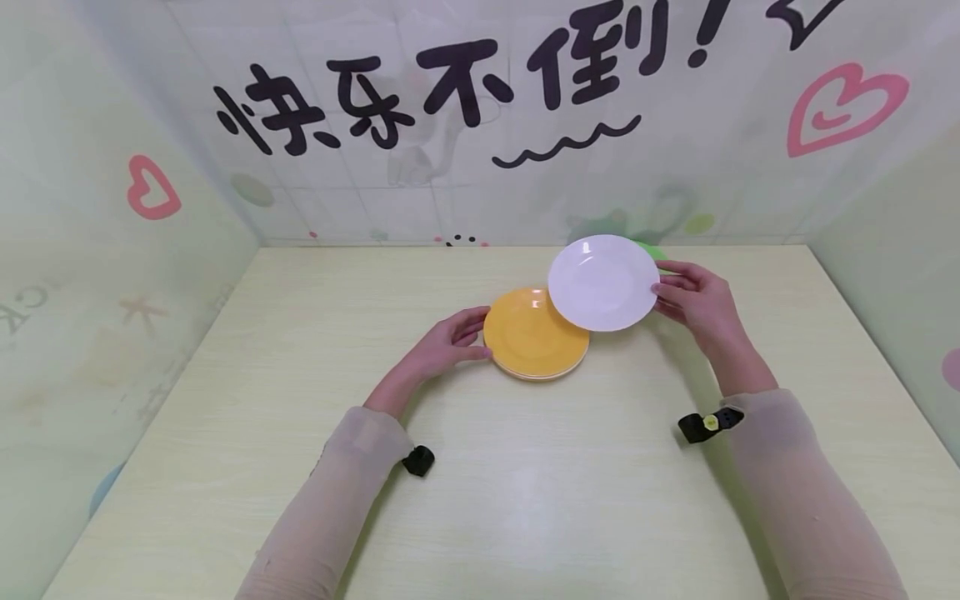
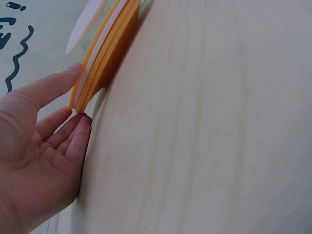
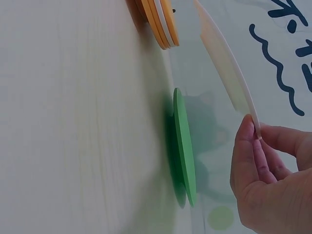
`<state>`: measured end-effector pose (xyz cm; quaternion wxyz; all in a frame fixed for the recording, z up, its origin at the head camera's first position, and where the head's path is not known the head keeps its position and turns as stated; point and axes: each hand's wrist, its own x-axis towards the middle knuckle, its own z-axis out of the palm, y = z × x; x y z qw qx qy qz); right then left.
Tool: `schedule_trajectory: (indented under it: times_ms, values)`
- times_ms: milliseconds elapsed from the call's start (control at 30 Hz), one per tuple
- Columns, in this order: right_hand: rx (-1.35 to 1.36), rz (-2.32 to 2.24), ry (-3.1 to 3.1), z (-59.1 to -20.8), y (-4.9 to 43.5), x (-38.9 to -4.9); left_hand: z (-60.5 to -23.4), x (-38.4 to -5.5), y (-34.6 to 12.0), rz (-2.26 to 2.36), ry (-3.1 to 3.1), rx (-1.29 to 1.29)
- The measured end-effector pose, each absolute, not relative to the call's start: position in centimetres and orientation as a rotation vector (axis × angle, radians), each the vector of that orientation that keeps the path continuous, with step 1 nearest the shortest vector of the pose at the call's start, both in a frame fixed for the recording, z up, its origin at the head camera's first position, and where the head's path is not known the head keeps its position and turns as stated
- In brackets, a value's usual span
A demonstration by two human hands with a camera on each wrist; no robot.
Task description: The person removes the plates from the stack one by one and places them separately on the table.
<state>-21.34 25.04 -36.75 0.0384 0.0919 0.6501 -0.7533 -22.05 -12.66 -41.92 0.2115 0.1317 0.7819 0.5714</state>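
Note:
My right hand (image 1: 701,304) pinches the right rim of a white plate (image 1: 603,283) between thumb and fingers. The right wrist view has this plate tilted and raised off the table. At the left edge of a stack of plates, orange on top (image 1: 534,333), my left hand (image 1: 453,342) holds the rim, thumb on the upper edge and fingertips at the lower edge. Seen side-on in the left wrist view, the stack shows a white layer (image 2: 100,44) between orange ones. The white plate overlaps the stack's upper right in the head view.
Behind the white plate, mostly hidden in the head view, a green plate (image 3: 184,146) lies on the pale wooden table (image 1: 525,492). Printed sheets with black characters and hearts form a back wall (image 1: 450,200) and side walls. Black straps with small devices (image 1: 418,461) sit at both wrists.

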Motion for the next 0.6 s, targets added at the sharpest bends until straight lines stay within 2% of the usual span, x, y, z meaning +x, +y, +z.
schedule_trajectory:
  times_ms: [600]
  values:
    - [0.36,-2.415,1.938,-36.5,27.3,-21.4,-41.7,-22.0,-12.6,1.58,2.185,0.346]
